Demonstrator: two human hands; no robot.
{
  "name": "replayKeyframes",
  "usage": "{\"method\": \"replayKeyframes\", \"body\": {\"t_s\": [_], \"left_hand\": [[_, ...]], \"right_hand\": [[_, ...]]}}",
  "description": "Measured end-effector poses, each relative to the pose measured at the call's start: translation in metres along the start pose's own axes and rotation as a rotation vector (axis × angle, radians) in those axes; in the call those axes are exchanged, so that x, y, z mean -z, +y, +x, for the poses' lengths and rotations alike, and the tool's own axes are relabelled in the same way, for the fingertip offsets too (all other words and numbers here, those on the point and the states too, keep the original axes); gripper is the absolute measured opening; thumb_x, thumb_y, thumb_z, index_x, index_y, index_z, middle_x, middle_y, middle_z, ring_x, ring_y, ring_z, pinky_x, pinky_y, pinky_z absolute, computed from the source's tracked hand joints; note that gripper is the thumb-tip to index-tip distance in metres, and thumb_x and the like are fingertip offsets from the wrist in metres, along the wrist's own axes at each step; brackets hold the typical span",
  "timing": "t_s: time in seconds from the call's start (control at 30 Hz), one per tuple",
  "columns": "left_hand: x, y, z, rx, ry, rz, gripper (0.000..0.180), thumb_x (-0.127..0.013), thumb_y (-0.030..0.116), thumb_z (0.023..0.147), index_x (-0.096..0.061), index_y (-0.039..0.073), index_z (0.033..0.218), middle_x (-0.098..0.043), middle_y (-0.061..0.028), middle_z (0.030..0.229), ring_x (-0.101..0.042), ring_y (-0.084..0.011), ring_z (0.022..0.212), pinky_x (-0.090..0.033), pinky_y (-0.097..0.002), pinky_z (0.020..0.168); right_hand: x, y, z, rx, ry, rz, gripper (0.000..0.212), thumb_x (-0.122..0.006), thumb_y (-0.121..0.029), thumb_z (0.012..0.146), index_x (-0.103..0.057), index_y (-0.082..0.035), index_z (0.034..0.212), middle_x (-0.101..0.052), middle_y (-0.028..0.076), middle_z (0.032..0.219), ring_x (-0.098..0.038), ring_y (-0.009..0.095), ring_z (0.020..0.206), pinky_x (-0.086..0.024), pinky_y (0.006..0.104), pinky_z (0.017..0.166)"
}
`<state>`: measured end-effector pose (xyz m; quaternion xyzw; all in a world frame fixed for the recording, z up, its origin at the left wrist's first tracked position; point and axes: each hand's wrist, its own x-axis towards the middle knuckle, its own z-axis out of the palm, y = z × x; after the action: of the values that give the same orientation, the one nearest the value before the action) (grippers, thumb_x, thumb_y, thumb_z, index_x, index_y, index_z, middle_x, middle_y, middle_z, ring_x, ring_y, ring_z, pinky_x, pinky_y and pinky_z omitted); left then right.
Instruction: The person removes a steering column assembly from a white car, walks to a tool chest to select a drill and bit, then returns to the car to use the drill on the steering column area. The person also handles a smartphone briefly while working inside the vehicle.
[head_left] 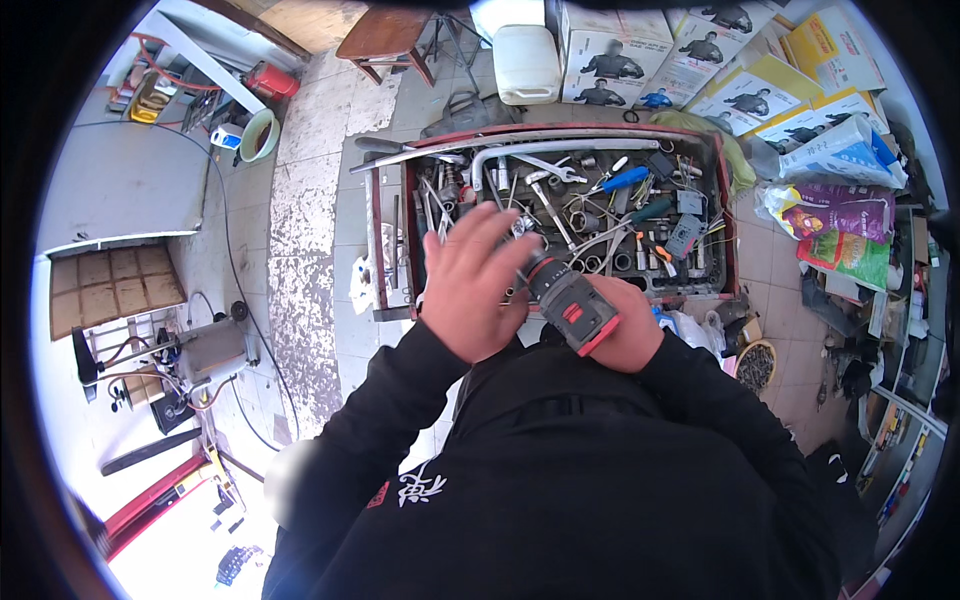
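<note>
My right hand (632, 322) is wrapped around a cordless drill (576, 308) with a black and grey body and red trim. The drill's chuck points up and to the left; its handle is mostly hidden by the hand. Beside the chuck, my left hand (468, 285) has its fingers stretched out and slightly apart, somewhat smeared by motion. Whether its thumb touches the chuck I cannot tell. Beyond both hands lies a red-edged tool tray (729, 225) full of wrenches, sockets and loose tools. A hammer-shaped tool (550, 212) and a blue-handled screwdriver (626, 179) lie in it.
A bent metal bar (560, 146) lies along the tray's far side. Behind stand a white jerrycan (526, 65), a wooden stool (383, 38) and cartons (612, 60). Plastic bags (835, 212) are at the right. A compressor-like machine (215, 350) and a cable (232, 250) are at the left.
</note>
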<state>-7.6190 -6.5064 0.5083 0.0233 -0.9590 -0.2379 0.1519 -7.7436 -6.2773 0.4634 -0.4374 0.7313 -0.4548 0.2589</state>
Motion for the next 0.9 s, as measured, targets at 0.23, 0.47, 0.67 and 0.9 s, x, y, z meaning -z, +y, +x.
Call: {"method": "replayKeyframes", "body": {"t_s": [0.23, 0.47, 0.67, 0.9], "left_hand": [[-0.012, 0.001, 0.032, -0.247, -0.186, 0.095, 0.050, -0.088, 0.017, 0.069, -0.071, 0.015, 0.116, -0.072, -0.0036, 0.125, -0.063, -0.0293, 0.135, -0.038, -0.0690, 0.100], [-0.012, 0.002, 0.040, -0.141, -0.814, 0.022, 0.031, -0.082, 0.017, 0.069, -0.070, 0.014, 0.097, -0.073, -0.0069, 0.090, -0.074, -0.0344, 0.098, -0.041, -0.0714, 0.103], [-0.037, -0.018, 0.083, 0.043, -1.677, -0.206, 0.050, -0.096, 0.014, 0.062, -0.079, 0.004, 0.108, -0.082, -0.0165, 0.098, -0.079, -0.0300, 0.091, -0.058, -0.0396, 0.081], [-0.040, -0.052, 0.047, -0.207, -0.616, -0.285, 0.035, -0.086, 0.018, 0.068, -0.067, 0.009, 0.096, -0.072, -0.0135, 0.093, -0.072, -0.0426, 0.093, -0.055, -0.0540, 0.078]], "right_hand": [[0.008, -0.009, 0.001, -0.140, -0.194, 0.060, 0.038, -0.083, -0.016, 0.082, -0.068, -0.004, 0.115, -0.074, 0.015, 0.103, -0.073, 0.043, 0.094, -0.059, 0.0464, 0.079], [0.031, -0.007, 0.017, 0.404, -0.166, -0.578, 0.021, -0.075, -0.023, 0.083, -0.068, -0.012, 0.100, -0.067, 0.002, 0.082, -0.067, 0.023, 0.082, -0.043, 0.0392, 0.084], [0.036, -0.007, 0.049, 0.698, -0.253, -0.912, 0.005, -0.067, -0.020, 0.090, -0.067, -0.016, 0.088, -0.063, -0.003, 0.075, -0.066, 0.018, 0.078, -0.043, 0.0370, 0.083], [0.038, -0.002, 0.033, 0.193, -0.251, -0.624, 0.025, -0.079, -0.024, 0.078, -0.069, -0.013, 0.099, -0.072, 0.004, 0.083, -0.073, 0.030, 0.088, -0.045, 0.0446, 0.085]]}}
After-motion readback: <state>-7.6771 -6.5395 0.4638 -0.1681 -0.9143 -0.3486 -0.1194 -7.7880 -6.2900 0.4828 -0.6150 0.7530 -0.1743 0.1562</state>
